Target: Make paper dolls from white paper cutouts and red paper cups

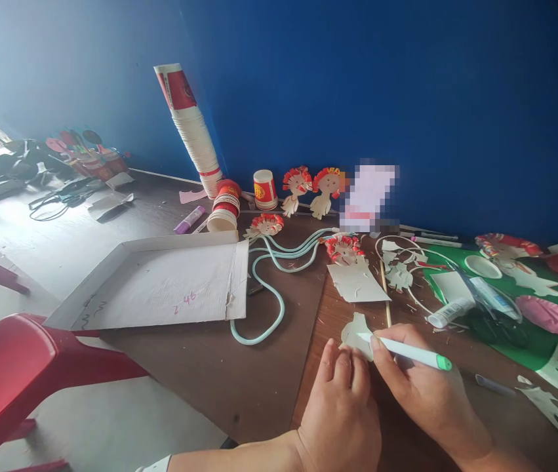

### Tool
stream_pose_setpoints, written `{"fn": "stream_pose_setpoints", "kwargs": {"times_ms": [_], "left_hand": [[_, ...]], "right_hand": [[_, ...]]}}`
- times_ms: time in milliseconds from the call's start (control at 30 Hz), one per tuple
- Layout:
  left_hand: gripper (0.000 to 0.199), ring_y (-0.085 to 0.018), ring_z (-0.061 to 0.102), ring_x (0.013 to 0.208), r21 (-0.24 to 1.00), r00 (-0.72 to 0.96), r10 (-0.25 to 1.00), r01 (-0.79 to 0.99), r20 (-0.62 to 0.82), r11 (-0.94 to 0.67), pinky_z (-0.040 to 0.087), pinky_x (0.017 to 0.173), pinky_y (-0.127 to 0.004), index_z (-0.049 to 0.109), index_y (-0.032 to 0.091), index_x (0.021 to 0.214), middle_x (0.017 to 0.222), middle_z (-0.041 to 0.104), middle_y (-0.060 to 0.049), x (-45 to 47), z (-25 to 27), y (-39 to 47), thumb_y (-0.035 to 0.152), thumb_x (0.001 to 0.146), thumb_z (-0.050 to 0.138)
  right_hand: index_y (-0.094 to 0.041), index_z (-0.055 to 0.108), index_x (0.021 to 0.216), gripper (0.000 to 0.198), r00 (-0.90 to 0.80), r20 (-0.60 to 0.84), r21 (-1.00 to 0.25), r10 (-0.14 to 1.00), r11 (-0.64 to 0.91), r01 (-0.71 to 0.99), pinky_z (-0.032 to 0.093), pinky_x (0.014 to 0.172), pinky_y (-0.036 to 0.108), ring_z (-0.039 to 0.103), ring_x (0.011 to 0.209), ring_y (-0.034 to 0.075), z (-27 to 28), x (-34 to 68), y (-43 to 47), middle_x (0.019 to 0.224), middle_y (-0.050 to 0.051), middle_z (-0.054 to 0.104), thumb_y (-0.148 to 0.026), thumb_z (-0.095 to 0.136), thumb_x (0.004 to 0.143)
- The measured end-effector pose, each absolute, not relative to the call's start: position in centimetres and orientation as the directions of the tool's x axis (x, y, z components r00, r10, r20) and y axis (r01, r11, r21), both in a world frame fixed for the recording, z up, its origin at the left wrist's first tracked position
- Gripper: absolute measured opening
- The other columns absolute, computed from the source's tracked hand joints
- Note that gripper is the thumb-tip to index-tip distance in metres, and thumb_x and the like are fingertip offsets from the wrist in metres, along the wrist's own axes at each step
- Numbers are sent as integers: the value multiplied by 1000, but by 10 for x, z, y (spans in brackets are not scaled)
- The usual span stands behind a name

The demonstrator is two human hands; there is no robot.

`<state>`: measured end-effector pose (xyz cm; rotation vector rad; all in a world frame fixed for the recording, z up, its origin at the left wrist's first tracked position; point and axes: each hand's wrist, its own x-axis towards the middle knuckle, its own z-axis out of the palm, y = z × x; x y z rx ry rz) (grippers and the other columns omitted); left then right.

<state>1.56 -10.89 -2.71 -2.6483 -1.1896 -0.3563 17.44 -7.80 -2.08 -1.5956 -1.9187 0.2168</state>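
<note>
My right hand (421,393) is closed around a white marker (411,351) with a green end, its tip touching a small pale paper cutout (357,331) on the brown table. My left hand (342,400) lies with its fingers flat across the cutout's near edge, pressing it to the table; part of the cutout is hidden under them. Just beyond sits a paper piece (357,282) below a figure head (343,249) with a red paper fringe. A thin wooden stick (385,295) lies beside it.
A white cardboard box lid (160,288) and a pale blue cord (271,288) lie left. A leaning paper cup stack (193,131) and paper figures (328,190) stand by the blue wall. Scissors (492,321), a glue stick (450,313) and paper scraps crowd the green sheet (509,347). A red chair (13,367) is lower left.
</note>
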Motion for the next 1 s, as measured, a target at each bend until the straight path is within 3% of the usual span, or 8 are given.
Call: {"fn": "stream_pose_setpoints", "kwargs": {"times_ms": [433,1000], "left_hand": [[42,-27,52,119,-73,631,713,762,307,-643,29,116,-47,69,11,119,123,62,-14,15,-27,-109,28,91,42],[41,-27,52,118,-96,639,706,759,305,-644,29,114,-49,70,12,117,121,63,-14,16,-27,-109,29,91,44]], "right_hand": [[-23,58,89,20,-109,352,-458,930,272,846,49,48,26,66,52,18,-23,174,-77,69,2,71,-40,50,93],[-22,59,89,21,-49,373,-500,927,245,831,49,48,24,68,55,17,-23,175,-78,68,2,71,-42,52,93]]}}
